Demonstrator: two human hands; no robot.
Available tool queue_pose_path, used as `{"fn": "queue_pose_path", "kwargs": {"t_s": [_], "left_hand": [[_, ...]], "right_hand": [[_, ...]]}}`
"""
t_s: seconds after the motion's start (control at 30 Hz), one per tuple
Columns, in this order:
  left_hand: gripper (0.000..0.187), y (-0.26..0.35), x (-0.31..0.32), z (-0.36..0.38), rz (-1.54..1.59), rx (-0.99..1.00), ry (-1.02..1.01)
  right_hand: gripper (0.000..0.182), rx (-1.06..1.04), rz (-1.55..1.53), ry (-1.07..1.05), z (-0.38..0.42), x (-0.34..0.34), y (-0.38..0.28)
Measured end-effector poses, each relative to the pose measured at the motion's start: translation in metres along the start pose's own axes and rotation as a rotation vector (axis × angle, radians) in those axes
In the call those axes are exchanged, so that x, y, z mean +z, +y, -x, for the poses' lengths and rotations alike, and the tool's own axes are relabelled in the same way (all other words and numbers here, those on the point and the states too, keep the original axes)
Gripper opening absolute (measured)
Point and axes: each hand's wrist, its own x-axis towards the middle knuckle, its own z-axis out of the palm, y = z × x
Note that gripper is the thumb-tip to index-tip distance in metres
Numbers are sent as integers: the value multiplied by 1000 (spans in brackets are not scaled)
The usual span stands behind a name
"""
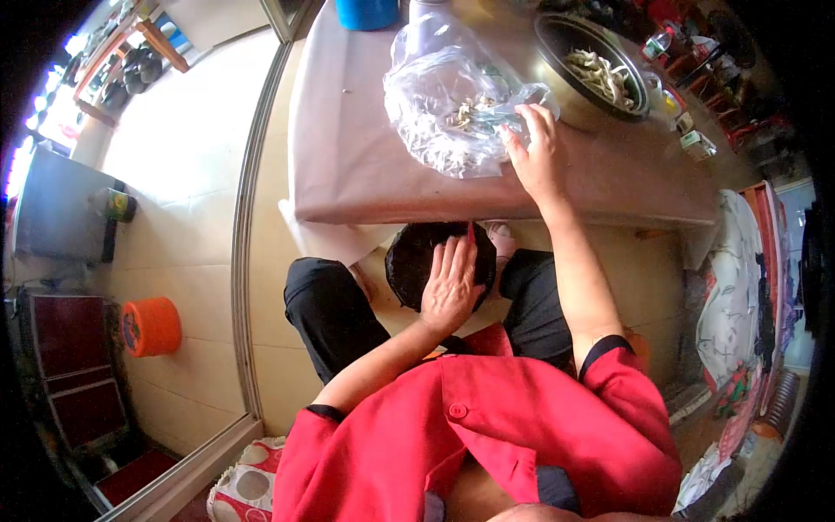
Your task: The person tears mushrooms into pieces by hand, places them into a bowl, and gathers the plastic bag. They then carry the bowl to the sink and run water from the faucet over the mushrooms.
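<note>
The right hand (541, 150) is partly spread, thumb apart from the fingers, at the near right edge of a clear plastic bag (422, 130). The bag lies on the worktop (365, 196), mostly left of that hand, with small pale pieces (468, 113) inside. Beyond and right of the same hand stands a metal pot (570, 87) holding pale strips (600, 80). The left hand (450, 280), back upward and fingers extended, is over a black-lined bin (404, 271) below the worktop's edge; whether its palm holds anything, I cannot tell.
</note>
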Motion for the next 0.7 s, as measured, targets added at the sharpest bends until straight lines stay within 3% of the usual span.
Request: {"fn": "queue_pose_path", "kwargs": {"t_s": [0.1, 0.23, 0.27, 0.3, 0.37, 0.43, 0.5, 0.57, 0.6, 0.7], "left_hand": [[68, -13, 25, 11, -193, 3, -26], [59, -33, 17, 5, -14, -99, -61], [53, -32, -6, -5, 106, -179, -81], [47, -33, -26, -13, 224, -261, -101], [42, -53, -43, -23, 355, -310, 60], [38, -60, -82, -46, 477, -400, 156], [40, -71, -100, -69, 848, -490, 286], [56, -84, -106, -92, 799, -539, 325], [73, -72, -123, -102, 929, -661, 275], [77, -67, -112, -120, 937, -667, 333]], "right_hand": [[50, 14, 11, 71, -6, 6, 2], [62, 49, 90, 203, -1, 54, 34], [61, 287, -412, 129, 10, 79, 48], [61, 290, -415, 133, 12, 75, 51], [48, 251, -350, -33, 18, 64, 54], [46, 288, -464, -28, 21, 54, 43], [44, 384, -625, -154, 22, 22, 18], [43, 390, -669, -172, 32, 23, 23], [47, 436, -718, -230, 39, 18, 19], [49, 487, -872, -274, 55, 10, 8]]}}
